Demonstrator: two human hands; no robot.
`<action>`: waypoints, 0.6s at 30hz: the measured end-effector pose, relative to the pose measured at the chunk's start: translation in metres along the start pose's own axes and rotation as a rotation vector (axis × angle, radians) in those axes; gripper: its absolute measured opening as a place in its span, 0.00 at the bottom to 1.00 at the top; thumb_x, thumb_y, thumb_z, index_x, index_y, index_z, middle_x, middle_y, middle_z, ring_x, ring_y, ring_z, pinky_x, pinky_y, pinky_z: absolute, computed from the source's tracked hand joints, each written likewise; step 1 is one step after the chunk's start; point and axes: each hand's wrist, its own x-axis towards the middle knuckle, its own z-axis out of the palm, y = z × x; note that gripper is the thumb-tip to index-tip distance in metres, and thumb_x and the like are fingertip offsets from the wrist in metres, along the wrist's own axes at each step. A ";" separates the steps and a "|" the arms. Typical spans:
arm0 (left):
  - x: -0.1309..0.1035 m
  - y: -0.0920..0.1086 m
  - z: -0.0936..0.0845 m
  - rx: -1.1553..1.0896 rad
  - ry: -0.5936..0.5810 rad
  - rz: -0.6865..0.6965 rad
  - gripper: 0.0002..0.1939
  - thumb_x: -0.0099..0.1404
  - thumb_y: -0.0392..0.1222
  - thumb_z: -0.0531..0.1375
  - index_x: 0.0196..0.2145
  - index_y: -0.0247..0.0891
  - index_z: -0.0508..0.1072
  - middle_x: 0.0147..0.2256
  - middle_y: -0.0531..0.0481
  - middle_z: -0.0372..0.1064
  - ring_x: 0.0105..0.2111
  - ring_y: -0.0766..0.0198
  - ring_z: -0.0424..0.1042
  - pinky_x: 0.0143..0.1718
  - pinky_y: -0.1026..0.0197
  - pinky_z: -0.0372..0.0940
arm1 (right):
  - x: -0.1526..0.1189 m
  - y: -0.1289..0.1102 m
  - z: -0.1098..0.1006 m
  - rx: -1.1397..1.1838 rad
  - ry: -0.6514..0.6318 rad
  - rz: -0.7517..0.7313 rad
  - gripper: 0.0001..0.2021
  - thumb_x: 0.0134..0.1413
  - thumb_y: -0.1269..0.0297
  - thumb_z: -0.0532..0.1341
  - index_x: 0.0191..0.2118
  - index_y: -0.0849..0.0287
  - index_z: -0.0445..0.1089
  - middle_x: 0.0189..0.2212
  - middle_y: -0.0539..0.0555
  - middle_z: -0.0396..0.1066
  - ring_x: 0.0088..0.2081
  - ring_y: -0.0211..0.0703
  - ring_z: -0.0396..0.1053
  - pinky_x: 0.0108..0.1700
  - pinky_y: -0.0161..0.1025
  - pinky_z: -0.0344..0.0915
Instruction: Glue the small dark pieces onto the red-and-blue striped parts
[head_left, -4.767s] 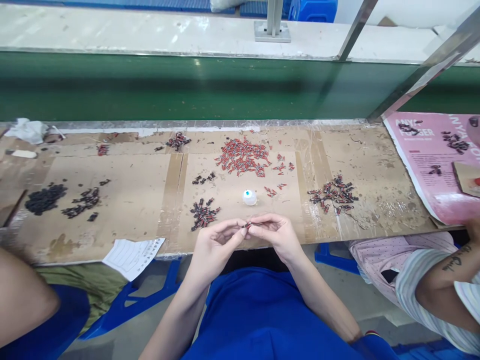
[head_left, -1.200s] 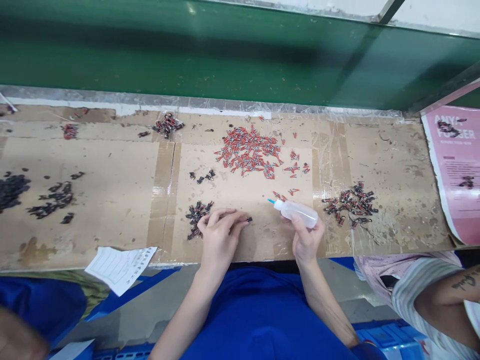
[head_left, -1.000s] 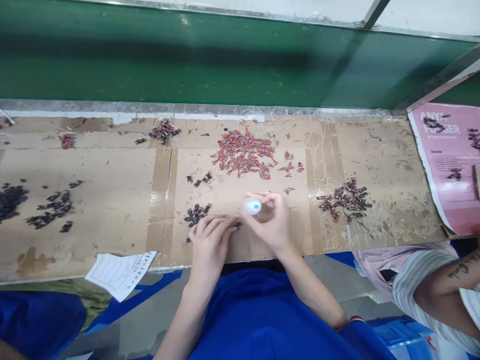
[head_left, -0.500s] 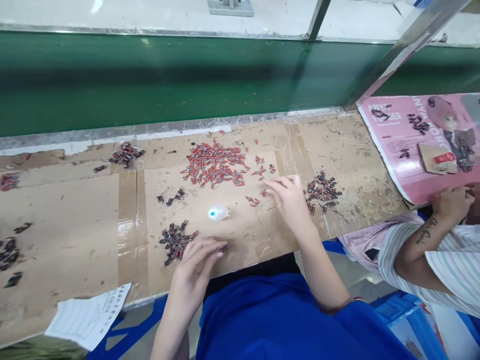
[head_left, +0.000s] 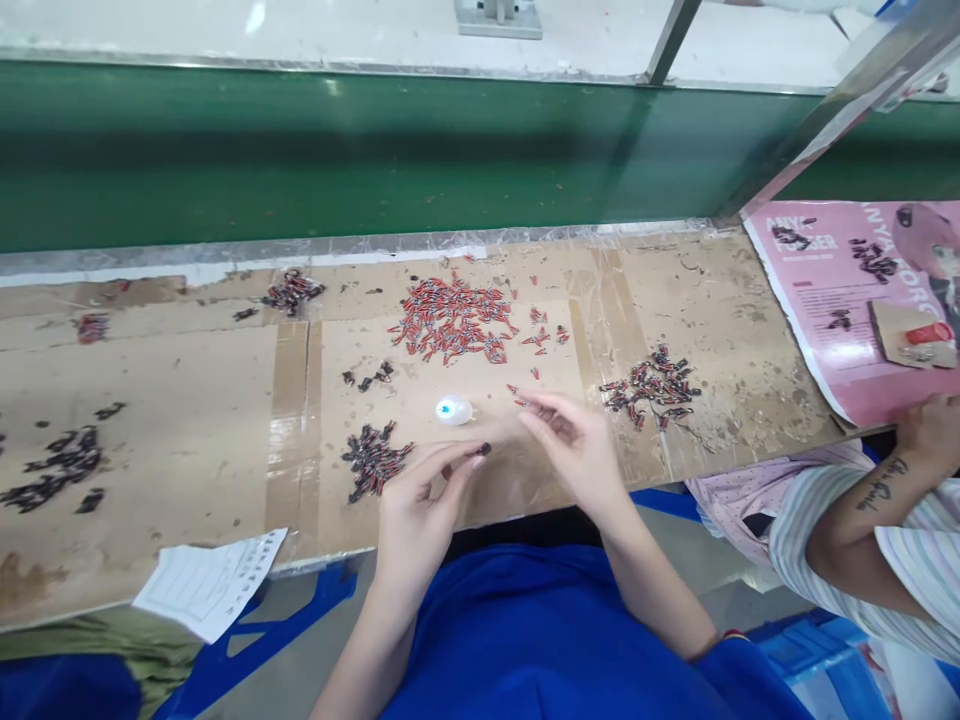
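Observation:
My left hand (head_left: 429,492) pinches a small black part (head_left: 484,449) between thumb and fingertips, above the cardboard-covered bench. Facing it, my right hand (head_left: 566,440) has its thumb and fingers closed on a small red part (head_left: 520,402). Beyond them a white translucent bottle (head_left: 454,410) with a blue tip lies on the cardboard. A large pile of red parts (head_left: 452,320) spreads farther back. Beside my left hand is a heap of black parts (head_left: 373,462), and to the right of my right hand is a pile of black and red parts (head_left: 652,388).
A co-worker's hand (head_left: 930,435) is at the right, by a pink poster (head_left: 817,310) bearing parts. More black parts (head_left: 60,468) lie at the left. A paper sheet (head_left: 212,583) hangs over the front edge. A green panel (head_left: 337,160) stands behind the bench.
The view has shifted, so the bench contents appear farther right. My right hand has drawn back from the loose red parts with one in its fingertips. My left hand has lifted its black part toward it.

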 end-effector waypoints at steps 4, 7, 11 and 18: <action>-0.001 0.004 0.003 0.012 0.082 0.002 0.05 0.63 0.43 0.65 0.36 0.43 0.81 0.35 0.50 0.80 0.30 0.64 0.74 0.34 0.62 0.69 | -0.022 -0.011 0.028 0.240 0.054 0.087 0.05 0.55 0.63 0.66 0.35 0.54 0.80 0.35 0.53 0.81 0.37 0.44 0.77 0.39 0.39 0.73; -0.003 0.006 0.002 0.022 0.117 0.023 0.05 0.63 0.42 0.64 0.35 0.43 0.80 0.34 0.51 0.80 0.31 0.64 0.74 0.33 0.62 0.69 | -0.026 -0.011 0.039 0.270 0.072 0.138 0.04 0.53 0.64 0.67 0.34 0.54 0.81 0.34 0.53 0.82 0.36 0.45 0.78 0.40 0.40 0.74; -0.005 0.010 -0.001 0.038 0.127 0.056 0.04 0.64 0.41 0.63 0.35 0.42 0.80 0.34 0.50 0.79 0.33 0.63 0.75 0.34 0.62 0.69 | -0.027 -0.011 0.039 0.239 0.058 0.126 0.05 0.52 0.64 0.67 0.34 0.55 0.81 0.35 0.53 0.82 0.38 0.46 0.79 0.38 0.38 0.74; -0.004 0.014 -0.004 0.099 0.096 0.120 0.05 0.65 0.38 0.62 0.35 0.42 0.79 0.33 0.51 0.79 0.33 0.64 0.75 0.39 0.61 0.71 | -0.033 -0.012 0.038 0.169 -0.024 0.104 0.07 0.55 0.64 0.64 0.35 0.56 0.80 0.34 0.52 0.82 0.35 0.45 0.80 0.40 0.39 0.76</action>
